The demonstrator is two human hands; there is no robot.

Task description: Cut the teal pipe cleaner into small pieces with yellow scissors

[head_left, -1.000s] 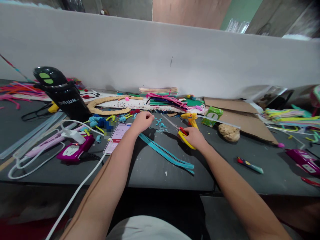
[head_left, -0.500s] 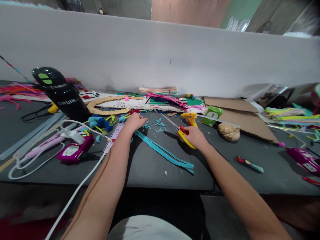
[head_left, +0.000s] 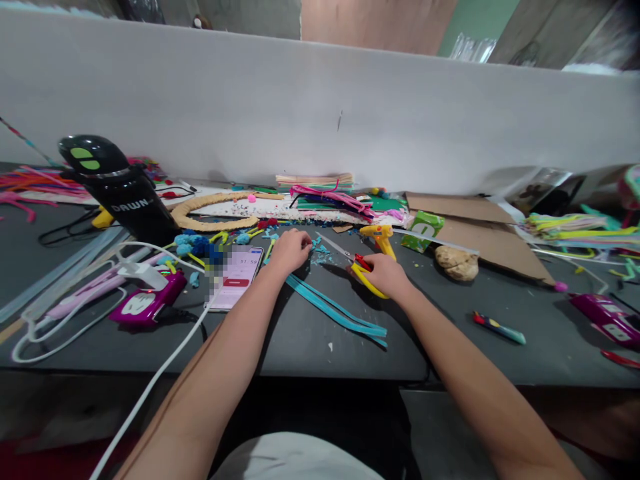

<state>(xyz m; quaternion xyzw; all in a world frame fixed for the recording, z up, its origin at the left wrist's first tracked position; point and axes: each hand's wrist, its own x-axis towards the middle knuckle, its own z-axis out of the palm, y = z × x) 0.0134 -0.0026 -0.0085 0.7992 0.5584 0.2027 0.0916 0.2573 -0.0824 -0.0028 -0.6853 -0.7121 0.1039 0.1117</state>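
Observation:
My right hand (head_left: 384, 275) is wrapped round the yellow-and-red handles of a pair of scissors (head_left: 367, 281). Their blades point up and left, toward small light-blue clippings (head_left: 321, 251) on the grey table. Just left of that pile, my left hand (head_left: 294, 249) has its fingers curled together at the table; anything inside them is hidden. Several long light-blue pipe cleaners (head_left: 333, 308) lie below both hands, their far ends partly covered by my left hand and wrist. Close by my left forearm lies a phone (head_left: 239, 277) with a lit screen.
On the left stand a black bottle (head_left: 127, 207) and a purple power block (head_left: 149, 300) with a white cable (head_left: 165, 367) crossing my left forearm's side. Rightward are a yellow glue gun (head_left: 381, 239), green box (head_left: 423, 230), stone-like lump (head_left: 456, 263), cardboard (head_left: 500, 247) and cutter (head_left: 499, 328).
My left hand has moved right, closer to the blue clippings, and its fingers are more curled. More of the phone shows. My right hand keeps the scissors in about the same place.

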